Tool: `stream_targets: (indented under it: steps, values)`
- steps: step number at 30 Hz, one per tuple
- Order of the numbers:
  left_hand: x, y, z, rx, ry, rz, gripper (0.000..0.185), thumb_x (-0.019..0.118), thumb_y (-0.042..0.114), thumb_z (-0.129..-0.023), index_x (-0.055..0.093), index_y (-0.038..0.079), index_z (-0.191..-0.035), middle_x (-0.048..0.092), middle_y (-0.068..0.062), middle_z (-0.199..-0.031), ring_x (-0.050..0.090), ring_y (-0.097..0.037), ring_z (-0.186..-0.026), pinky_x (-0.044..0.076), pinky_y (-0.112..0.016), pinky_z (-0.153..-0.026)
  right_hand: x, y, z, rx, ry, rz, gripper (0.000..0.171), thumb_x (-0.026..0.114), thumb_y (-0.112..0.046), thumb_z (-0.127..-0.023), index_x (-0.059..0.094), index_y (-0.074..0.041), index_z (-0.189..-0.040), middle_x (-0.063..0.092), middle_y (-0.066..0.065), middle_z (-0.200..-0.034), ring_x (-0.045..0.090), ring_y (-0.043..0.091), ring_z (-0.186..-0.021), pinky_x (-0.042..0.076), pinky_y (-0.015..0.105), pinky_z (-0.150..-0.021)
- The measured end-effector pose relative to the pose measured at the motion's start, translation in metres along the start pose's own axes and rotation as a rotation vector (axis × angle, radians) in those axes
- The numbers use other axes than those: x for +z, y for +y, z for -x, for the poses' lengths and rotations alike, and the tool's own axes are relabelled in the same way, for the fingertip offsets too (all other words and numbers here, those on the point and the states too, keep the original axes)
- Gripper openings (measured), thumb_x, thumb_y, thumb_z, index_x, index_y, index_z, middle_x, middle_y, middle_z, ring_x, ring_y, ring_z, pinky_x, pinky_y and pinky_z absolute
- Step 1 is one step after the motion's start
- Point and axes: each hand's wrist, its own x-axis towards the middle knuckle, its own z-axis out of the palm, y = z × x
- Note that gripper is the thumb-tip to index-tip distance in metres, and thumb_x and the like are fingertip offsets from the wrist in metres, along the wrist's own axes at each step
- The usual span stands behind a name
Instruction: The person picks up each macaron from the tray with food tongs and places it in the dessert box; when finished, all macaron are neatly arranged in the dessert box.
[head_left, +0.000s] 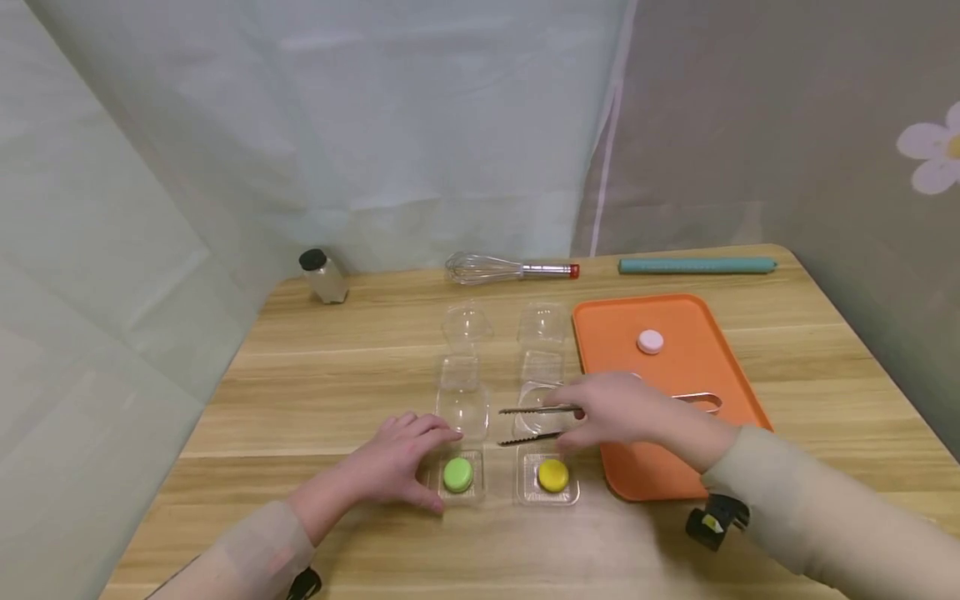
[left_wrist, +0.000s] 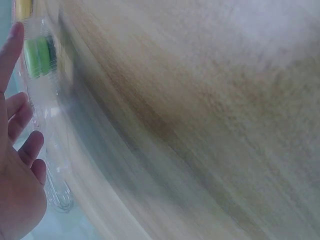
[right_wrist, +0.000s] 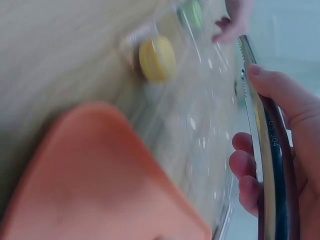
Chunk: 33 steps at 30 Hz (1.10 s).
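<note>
My right hand (head_left: 611, 408) holds metal tongs (head_left: 532, 410) above the left edge of the orange tray (head_left: 626, 479); their toothed tips are spread and point left, with nothing between them. Below the tips a yellow macaron (head_left: 553, 476) sits in the base of an open clear plastic clamshell box (head_left: 527, 498). To its left, a green macaron (head_left: 457, 475) lies in another open clear box (head_left: 477, 493). My left hand (head_left: 401, 458) is beside this box, thumb and index finger spread around its left side. In the left wrist view the fingers are loosely extended and hold nothing.
A pink macaron (head_left: 650, 342) lies on the tray. Two more open clear boxes stand behind the filled ones. Along the table's back edge are a shaker jar (head_left: 327, 282) with a black lid, a whisk (head_left: 510, 271) and a long teal stick-like item (head_left: 697, 266).
</note>
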Motion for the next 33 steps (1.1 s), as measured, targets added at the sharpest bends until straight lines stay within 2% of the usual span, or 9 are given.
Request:
stream_targets:
  steps: [5, 9, 13, 18, 22, 28, 33]
  values:
    - [-0.003, -0.001, 0.002, -0.043, 0.022, 0.04, 0.094, 0.08, 0.057, -0.057, 0.049, 0.015, -0.135, 0.049, -0.001, -0.131, 0.043, -0.023, -0.114, 0.033, -0.048, -0.096, -0.01, 0.019, 0.018, 0.061, 0.0, -0.076, 0.046, 0.071, -0.037, -0.081, 0.064, -0.014, -0.12, 0.065, -0.002, -0.104, 0.056, 0.008, -0.08, 0.047, 0.032, -0.071]
    - [-0.011, -0.001, 0.0, -0.056, 0.04, 0.048, 0.094, 0.082, 0.052, -0.058, 0.047, 0.014, -0.137, 0.049, -0.006, -0.133, 0.043, -0.028, -0.118, 0.031, -0.053, -0.1, -0.014, 0.033, 0.032, 0.105, -0.003, -0.12, 0.044, 0.071, -0.037, -0.082, 0.064, -0.015, -0.119, 0.064, -0.003, -0.111, 0.058, 0.008, -0.084, 0.048, 0.032, -0.072]
    - [-0.022, -0.001, -0.005, -0.054, 0.044, 0.032, 0.091, 0.081, 0.05, -0.062, 0.047, 0.013, -0.137, 0.049, -0.008, -0.134, 0.042, -0.03, -0.12, 0.03, -0.056, -0.099, -0.018, 0.049, 0.049, 0.129, 0.012, -0.104, 0.04, 0.071, -0.035, -0.082, 0.064, -0.017, -0.117, 0.065, -0.005, -0.105, 0.057, 0.007, -0.082, 0.047, 0.03, -0.067]
    - [-0.036, -0.001, -0.014, -0.069, 0.044, 0.041, 0.086, 0.08, 0.049, -0.065, 0.048, 0.013, -0.136, 0.049, -0.009, -0.135, 0.039, -0.035, -0.124, 0.025, -0.057, -0.1, -0.025, 0.068, 0.073, 0.208, 0.059, -0.029, 0.04, 0.074, -0.036, -0.079, 0.066, -0.02, -0.115, 0.064, -0.007, -0.098, 0.056, 0.008, -0.077, 0.043, 0.027, -0.061]
    - [-0.045, -0.002, -0.025, -0.078, 0.035, 0.042, 0.086, 0.079, 0.048, -0.067, 0.046, 0.013, -0.138, 0.048, -0.01, -0.137, 0.036, -0.038, -0.126, 0.022, -0.059, -0.102, -0.031, 0.077, 0.088, 0.227, 0.09, 0.01, 0.04, 0.073, -0.039, -0.079, 0.066, -0.019, -0.113, 0.062, -0.007, -0.091, 0.052, 0.009, -0.073, 0.04, 0.025, -0.058]
    - [-0.058, -0.008, -0.043, -0.072, 0.054, 0.076, 0.078, 0.078, 0.042, -0.072, 0.046, 0.012, -0.138, 0.047, -0.011, -0.138, 0.037, -0.036, -0.126, 0.022, -0.059, -0.102, -0.033, 0.088, 0.098, 0.208, 0.099, 0.049, 0.041, 0.073, -0.038, -0.079, 0.067, -0.016, -0.113, 0.062, -0.008, -0.088, 0.052, 0.01, -0.071, 0.041, 0.026, -0.056]
    - [-0.068, -0.015, -0.06, -0.064, 0.097, 0.098, 0.077, 0.078, 0.038, -0.073, 0.046, 0.008, -0.137, 0.049, -0.01, -0.136, 0.037, -0.035, -0.126, 0.023, -0.056, -0.103, -0.033, 0.099, 0.103, 0.248, 0.07, 0.062, 0.042, 0.074, -0.038, -0.078, 0.066, -0.016, -0.113, 0.063, -0.007, -0.089, 0.054, 0.01, -0.072, 0.043, 0.027, -0.057]
